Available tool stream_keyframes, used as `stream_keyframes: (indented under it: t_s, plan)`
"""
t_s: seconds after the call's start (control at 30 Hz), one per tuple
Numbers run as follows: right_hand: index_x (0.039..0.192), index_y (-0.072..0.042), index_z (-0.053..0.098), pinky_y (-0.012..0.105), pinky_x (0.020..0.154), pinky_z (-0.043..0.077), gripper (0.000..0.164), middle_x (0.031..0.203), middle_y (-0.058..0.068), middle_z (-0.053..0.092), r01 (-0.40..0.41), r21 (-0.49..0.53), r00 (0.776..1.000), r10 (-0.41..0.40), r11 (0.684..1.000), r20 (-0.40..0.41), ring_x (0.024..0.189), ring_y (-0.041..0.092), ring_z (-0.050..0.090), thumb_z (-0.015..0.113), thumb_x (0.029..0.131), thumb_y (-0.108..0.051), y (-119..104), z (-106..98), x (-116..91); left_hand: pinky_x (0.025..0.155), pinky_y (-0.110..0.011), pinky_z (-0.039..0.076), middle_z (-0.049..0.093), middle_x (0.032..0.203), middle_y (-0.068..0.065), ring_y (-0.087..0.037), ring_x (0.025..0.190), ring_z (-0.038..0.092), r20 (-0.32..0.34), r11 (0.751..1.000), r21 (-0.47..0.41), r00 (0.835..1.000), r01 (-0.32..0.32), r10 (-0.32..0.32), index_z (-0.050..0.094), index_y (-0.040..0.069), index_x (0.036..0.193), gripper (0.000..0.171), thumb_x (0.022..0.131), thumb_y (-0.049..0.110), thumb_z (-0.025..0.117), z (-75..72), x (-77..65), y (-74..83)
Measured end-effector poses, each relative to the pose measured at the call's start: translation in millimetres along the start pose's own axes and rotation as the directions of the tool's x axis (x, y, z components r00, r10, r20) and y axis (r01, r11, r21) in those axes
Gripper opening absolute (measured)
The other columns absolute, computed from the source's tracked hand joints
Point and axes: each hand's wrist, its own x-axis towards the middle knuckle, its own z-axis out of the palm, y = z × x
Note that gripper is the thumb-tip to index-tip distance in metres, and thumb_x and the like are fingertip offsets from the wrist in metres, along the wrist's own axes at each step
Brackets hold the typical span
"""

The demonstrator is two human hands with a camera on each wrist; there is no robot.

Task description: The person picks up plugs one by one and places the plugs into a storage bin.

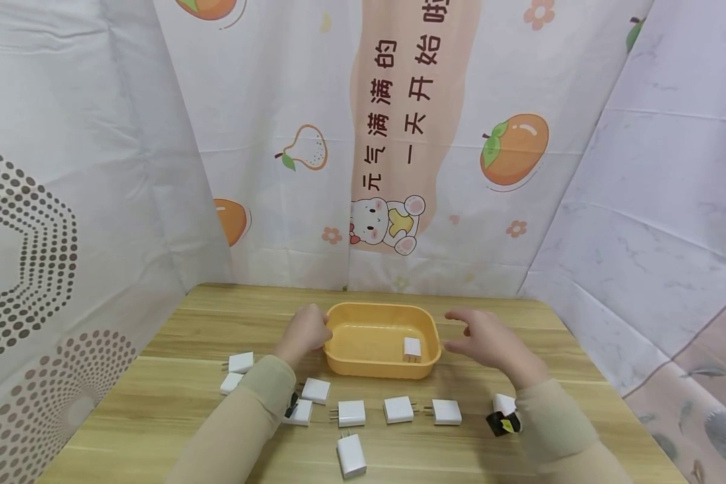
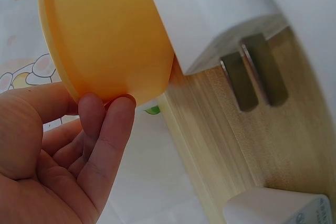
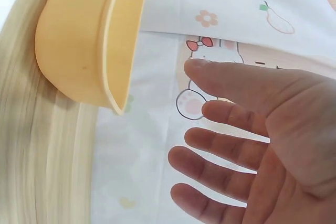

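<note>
White plug adapters point(image 1: 240, 363), 2 side by side, lie left of the left hand point(image 1: 304, 333), which pinches the yellow basin point(image 1: 375, 368) between the hands; only the head view shows 1 adapter point(image 1: 412, 349) inside, nearer the right hand point(image 1: 489, 336), spread and clear of the basin.

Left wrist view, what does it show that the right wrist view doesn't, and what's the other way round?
Only the left wrist view shows the left hand gripping the edge of the yellow basin, and the prongs of a white plug adapter. Only the right wrist view shows the right hand, apart from the basin, and a printed red bow. Both share the basin, wooden tabletop and printed cloth.
</note>
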Motion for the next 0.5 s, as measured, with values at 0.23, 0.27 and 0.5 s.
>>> stream_keyframes:
  t_s: [0.23,0.27,0.5]
  plan:
    - [0.132,-0.004,0.064,0.046,0.077,0.056,0.057,0.127,0.019,0.066,0.018,-0.003,1.0,-0.018,1.0,-0.015,0.092,0.03,0.068,0.082,0.082,-0.026,5,-4,-10,0.038,-0.02,0.034,0.04,0.045,0.004,-0.011,0.038,0.048,0.001,1.0,-0.004,1.0,0.011,-0.011,0.033,0.017,0.052,0.045,0.081,-0.005,0.06,-0.1,0.3,-0.9]
    - [0.132,-0.004,0.064,0.046,0.076,0.056,0.057,0.127,0.019,0.066,0.017,-0.002,1.0,-0.018,1.0,-0.016,0.092,0.03,0.068,0.082,0.082,-0.026,6,-5,-12,0.038,-0.02,0.034,0.04,0.045,0.004,-0.011,0.038,0.048,0.001,1.0,-0.005,1.0,0.012,-0.012,0.033,0.017,0.052,0.045,0.08,-0.005,0.06,-0.1,0.4,-1.1]
    - [0.133,-0.001,0.063,0.046,0.075,0.056,0.06,0.129,0.02,0.064,0.006,0.008,1.0,-0.006,1.0,-0.007,0.092,0.029,0.067,0.084,0.083,-0.027,13,-9,-30,0.039,-0.02,0.034,0.042,0.045,0.003,-0.012,0.039,0.049,0.011,0.999,-0.022,1.0,0.024,-0.023,0.033,0.017,0.053,0.044,0.082,-0.005,0.059,0.0,0.5,-1.1]
